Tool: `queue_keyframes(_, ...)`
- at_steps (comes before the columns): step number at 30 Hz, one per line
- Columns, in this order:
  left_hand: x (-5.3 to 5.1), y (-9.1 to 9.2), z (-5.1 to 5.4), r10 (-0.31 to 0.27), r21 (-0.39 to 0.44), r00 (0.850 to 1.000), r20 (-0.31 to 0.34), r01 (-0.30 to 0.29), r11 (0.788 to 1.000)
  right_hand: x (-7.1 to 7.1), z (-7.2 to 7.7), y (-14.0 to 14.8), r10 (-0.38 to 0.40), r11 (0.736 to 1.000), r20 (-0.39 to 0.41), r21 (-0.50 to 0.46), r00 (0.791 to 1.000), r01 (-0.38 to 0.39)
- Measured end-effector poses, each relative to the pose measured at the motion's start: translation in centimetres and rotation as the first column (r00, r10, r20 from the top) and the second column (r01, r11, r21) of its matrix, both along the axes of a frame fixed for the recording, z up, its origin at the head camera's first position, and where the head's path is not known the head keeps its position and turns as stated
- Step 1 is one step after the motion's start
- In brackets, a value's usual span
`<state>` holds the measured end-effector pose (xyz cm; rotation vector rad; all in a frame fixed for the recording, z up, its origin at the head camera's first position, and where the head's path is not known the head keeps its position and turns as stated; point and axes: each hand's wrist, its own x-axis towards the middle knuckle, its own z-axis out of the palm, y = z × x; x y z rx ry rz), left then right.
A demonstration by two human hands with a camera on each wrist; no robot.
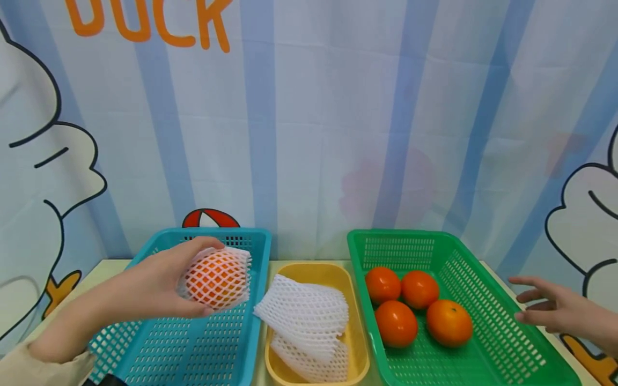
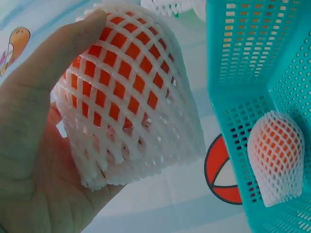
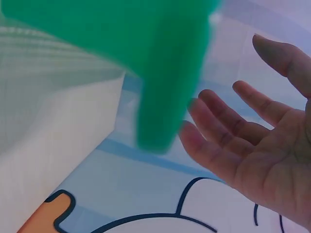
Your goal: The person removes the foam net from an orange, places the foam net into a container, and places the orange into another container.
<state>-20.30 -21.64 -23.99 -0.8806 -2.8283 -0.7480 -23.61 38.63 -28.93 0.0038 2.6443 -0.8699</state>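
Note:
My left hand (image 1: 159, 284) grips an orange in a white foam net sleeve (image 1: 219, 279) above the blue basket (image 1: 188, 348), thumb on one side and fingers around the other. Up close in the left wrist view, the netted orange (image 2: 121, 82) fills the hand, the net's loose end hanging past the fruit. A second netted orange (image 2: 277, 150) lies inside the blue basket there. To the right of the green basket (image 1: 483, 279), my right hand (image 1: 565, 308) hovers with fingers loosely extended, holding nothing. Several bare oranges (image 1: 449, 323) sit in the green basket.
Between the two baskets stands a yellow tray (image 1: 359, 348) with white foam net sleeves (image 1: 309, 311) piled in it. A striped cloth backdrop (image 1: 318, 134) with cartoon prints hangs behind the table. The baskets' raised rims border the tray on both sides.

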Motion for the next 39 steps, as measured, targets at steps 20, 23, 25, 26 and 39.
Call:
queue_keyframes(20, 0.6, 2.0, 0.2, -0.040, 0.036, 0.998, 0.048, 0.038, 0.999, 1.1, 2.0, -3.3, 0.175, 0.984, -0.205, 0.016, 0.963, -0.175)
queue_keyframes(23, 0.5, 2.2, 0.1, -0.045, 0.038, 0.998, 0.045, 0.043, 0.998, 1.2, 2.2, -3.7, 0.197, 0.980, -0.236, 0.010, 0.952, -0.200)
queue_keyframes(25, 0.5, 2.3, 0.0, -0.047, 0.038, 0.998, 0.036, 0.045, 0.998, 1.2, 2.2, -4.0, 0.201, 0.978, -0.241, -0.012, 0.949, -0.210)
queue_keyframes(26, 0.5, 2.3, 0.0, -0.046, 0.039, 0.998, 0.035, 0.045, 0.998, 1.3, 2.3, -4.1, 0.205, 0.976, -0.245, -0.021, 0.947, -0.217)
queue_keyframes(39, 0.4, 3.4, 0.2, -0.089, 0.049, 0.996, 0.025, 0.087, 0.995, 1.6, 3.0, -6.4, 0.231, 0.960, -0.277, -0.093, 0.933, -0.265)
